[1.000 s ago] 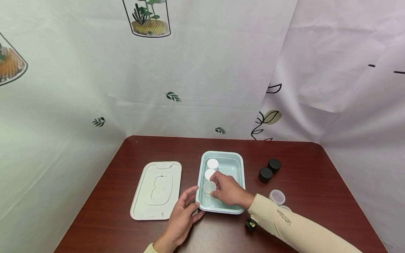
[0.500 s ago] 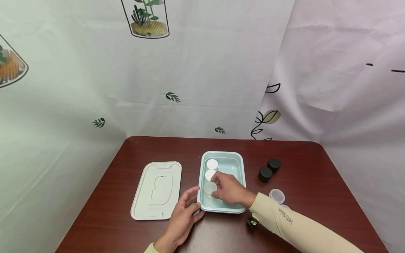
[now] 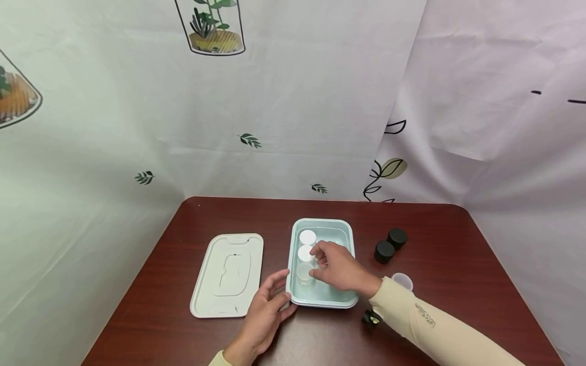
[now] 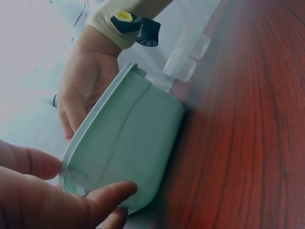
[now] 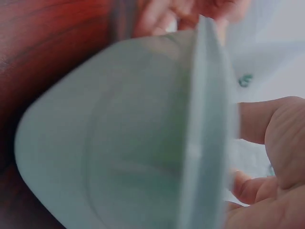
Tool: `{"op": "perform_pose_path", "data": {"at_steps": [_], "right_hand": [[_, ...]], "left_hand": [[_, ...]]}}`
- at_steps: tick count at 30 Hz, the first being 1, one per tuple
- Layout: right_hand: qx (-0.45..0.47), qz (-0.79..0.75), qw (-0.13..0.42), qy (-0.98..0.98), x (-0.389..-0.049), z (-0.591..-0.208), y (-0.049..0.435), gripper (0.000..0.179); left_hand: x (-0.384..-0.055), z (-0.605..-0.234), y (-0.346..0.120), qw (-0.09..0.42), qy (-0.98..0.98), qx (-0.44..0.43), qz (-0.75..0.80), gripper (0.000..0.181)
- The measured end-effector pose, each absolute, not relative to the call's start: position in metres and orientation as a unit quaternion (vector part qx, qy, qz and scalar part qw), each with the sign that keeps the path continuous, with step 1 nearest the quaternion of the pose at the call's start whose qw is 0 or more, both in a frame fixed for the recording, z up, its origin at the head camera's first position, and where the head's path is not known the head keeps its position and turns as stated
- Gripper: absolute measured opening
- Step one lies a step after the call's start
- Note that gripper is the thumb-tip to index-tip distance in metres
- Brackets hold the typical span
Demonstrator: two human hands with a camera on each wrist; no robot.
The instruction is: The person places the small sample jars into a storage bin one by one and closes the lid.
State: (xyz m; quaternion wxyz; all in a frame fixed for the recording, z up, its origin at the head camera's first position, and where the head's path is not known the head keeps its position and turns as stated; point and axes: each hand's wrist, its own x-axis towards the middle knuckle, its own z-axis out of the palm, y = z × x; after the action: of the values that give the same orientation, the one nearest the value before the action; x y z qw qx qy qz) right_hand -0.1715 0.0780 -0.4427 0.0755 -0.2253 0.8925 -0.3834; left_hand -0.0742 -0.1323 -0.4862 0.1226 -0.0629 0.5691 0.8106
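Observation:
A pale green plastic box (image 3: pixel 327 303) holds two white-topped round jars (image 3: pixel 308 237) and a translucent jar (image 3: pixel 304 274) in a row along its left side. My right hand (image 3: pixel 341 267) is over the box, loosely curled, thumb tip beside the translucent jar and index finger near the middle white top. Thumb and index finger are apart with nothing between them. My left hand (image 3: pixel 265 315) touches the box's front left corner; in the left wrist view its fairly straight fingers (image 4: pixel 112 193) rest against the rim and outer wall. The box wall hides the jars in both wrist views.
A white lid (image 3: pixel 224 300) lies flat left of the box. Two black jars (image 3: pixel 383 252) stand to its right. Nearer the right sleeve is a translucent jar (image 3: pixel 403 281); the left wrist view shows two clear jars (image 4: pixel 181 67) side by side there. Patterned cloth surrounds the table.
My right hand has let go of the translucent jar and drawn slightly back and to the right, its fingers lifting away. The left hand has stayed at the box corner.

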Motion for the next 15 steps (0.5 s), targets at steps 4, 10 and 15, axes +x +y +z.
{"op": "perform_pose_path", "data": {"at_steps": [4, 10, 15], "right_hand": [[-0.183, -0.419, 0.086, 0.885, -0.176, -0.432, 0.092, 0.036], [-0.136, -0.466, 0.069, 0.871, -0.186, -0.418, 0.13, 0.038], [-0.094, -0.485, 0.038, 0.869, -0.196, -0.409, 0.168, 0.039]], "left_hand": [[-0.074, -0.487, -0.132, 0.125, 0.569, -0.064, 0.81, 0.059], [-0.075, -0.488, -0.132, 0.125, 0.568, -0.063, 0.811, 0.059], [-0.074, -0.489, -0.132, 0.123, 0.569, -0.066, 0.81, 0.059]]}}
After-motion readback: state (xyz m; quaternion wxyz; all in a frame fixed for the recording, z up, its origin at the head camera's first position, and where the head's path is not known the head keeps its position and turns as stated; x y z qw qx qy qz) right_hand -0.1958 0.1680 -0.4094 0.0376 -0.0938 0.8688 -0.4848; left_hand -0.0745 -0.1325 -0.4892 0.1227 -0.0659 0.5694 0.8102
